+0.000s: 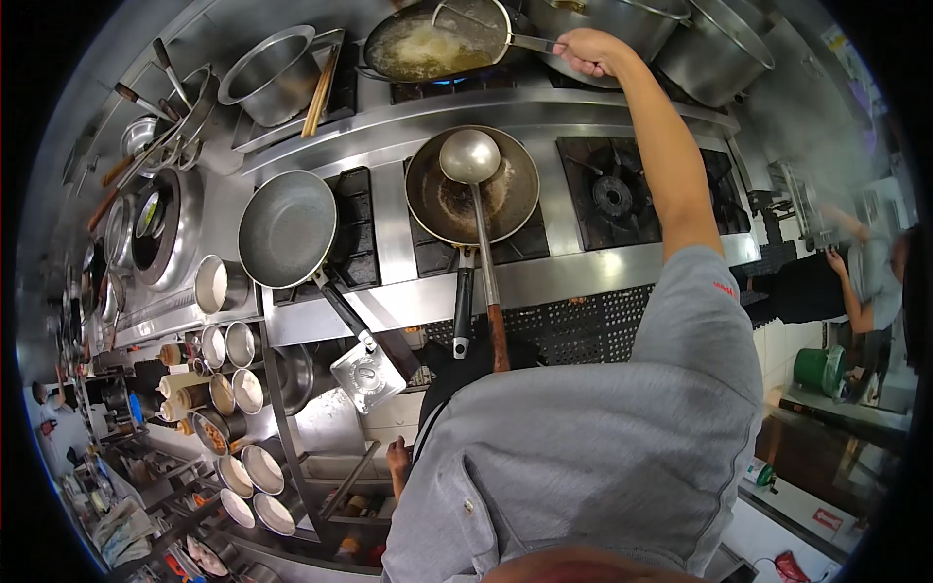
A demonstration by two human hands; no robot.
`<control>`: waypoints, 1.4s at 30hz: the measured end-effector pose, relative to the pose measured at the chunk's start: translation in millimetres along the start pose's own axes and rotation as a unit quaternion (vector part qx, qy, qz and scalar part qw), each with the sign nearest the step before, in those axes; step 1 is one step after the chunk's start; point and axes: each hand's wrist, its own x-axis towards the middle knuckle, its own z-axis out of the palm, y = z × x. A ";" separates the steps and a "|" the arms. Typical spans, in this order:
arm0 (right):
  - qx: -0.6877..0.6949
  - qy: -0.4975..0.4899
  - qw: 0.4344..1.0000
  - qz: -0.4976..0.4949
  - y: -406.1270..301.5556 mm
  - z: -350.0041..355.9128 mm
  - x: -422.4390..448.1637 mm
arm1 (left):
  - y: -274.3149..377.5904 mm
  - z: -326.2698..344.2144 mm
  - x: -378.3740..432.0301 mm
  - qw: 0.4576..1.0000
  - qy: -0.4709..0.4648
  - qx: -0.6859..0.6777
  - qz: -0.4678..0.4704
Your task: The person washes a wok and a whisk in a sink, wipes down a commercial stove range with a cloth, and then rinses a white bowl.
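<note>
My right hand (592,52) grips the handle of a round wire skimmer (474,30) at the back burner. The skimmer's mesh hangs over a dark wok (379,69), where pale, foamy oil (430,47) bubbles. Low at my side hangs my left hand (399,458), away from the stove; its fingers are too small to make out. Directly before me, a worn frying pan (426,182) sits on a front burner with a steel ladle (470,157) lying across it. Left of that is a grey nonstick frying pan (288,229), its handle towards me.
Large steel pots (718,55) stand back right. A deep pot (273,80) and wooden chopsticks (321,91) are back left. A square metal lid (368,375) lies beneath the grey pan's handle. Steel containers of powder (248,390) line the left. Another person (867,270) works at right.
</note>
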 end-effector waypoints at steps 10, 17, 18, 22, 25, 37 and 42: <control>-0.051 0.154 0.975 -0.152 2.1 5.5 -18.3 | -18.8 3.6 -4.9 0.961 0.061 0.178 0.201; -0.190 0.317 0.913 -0.174 10.6 18.1 70.1 | 15.3 14.1 -25.9 0.998 0.047 -0.032 0.011; -0.182 0.303 0.925 -0.140 5.4 25.5 70.4 | 20.3 14.2 -32.4 0.999 0.050 -0.013 -0.001; -0.086 0.218 0.964 -0.126 18.1 32.1 79.0 | 23.7 19.3 -42.1 0.999 0.039 -0.013 0.010; 0.107 0.098 0.986 -0.081 12.2 52.8 68.4 | -29.8 22.4 -42.1 0.997 0.065 0.032 -0.007; 0.360 -0.086 0.929 -0.005 33.3 37.8 63.7 | -7.7 25.1 -45.0 0.997 0.067 0.025 -0.022; 0.432 -0.111 0.895 -0.014 50.2 32.3 57.1 | 0.8 24.5 -46.2 0.998 0.055 -0.004 -0.003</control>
